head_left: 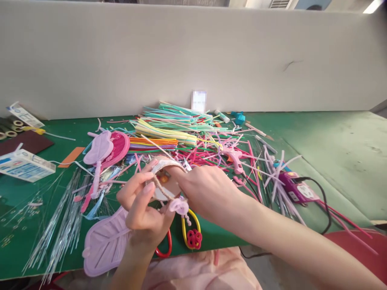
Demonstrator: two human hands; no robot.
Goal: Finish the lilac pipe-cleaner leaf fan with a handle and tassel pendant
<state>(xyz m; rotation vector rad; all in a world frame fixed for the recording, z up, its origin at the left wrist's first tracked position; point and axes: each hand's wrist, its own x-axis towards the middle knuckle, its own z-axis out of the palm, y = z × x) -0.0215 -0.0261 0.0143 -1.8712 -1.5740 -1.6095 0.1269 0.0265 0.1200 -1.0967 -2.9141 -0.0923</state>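
A round white-and-tan ring (160, 181), perhaps a roll of tape, is held up over the table's near side. The fingers and thumb of my left hand (148, 205) curl around its left and lower side. My right hand (202, 187) is closed at its upper right side, with its fingertips hidden. By my left thumb, at the ring's lower edge, is a small lilac curled pipe-cleaner piece (179, 206). Beneath the hands lie yellow-handled (198, 221) and red-handled (169, 243) tools, their other ends covered. A pink pipe-cleaner flower (194, 239) sits by the yellow loop.
Piles of coloured pipe cleaners (169, 129) cover the table's middle. A pink glue gun (232, 157) and purple power strip (298, 189) lie right. Lilac (98, 147) and pink heart shapes, a lilac leaf shape (105, 243), silvery strands (60, 225) and a drink carton (27, 165) are left.
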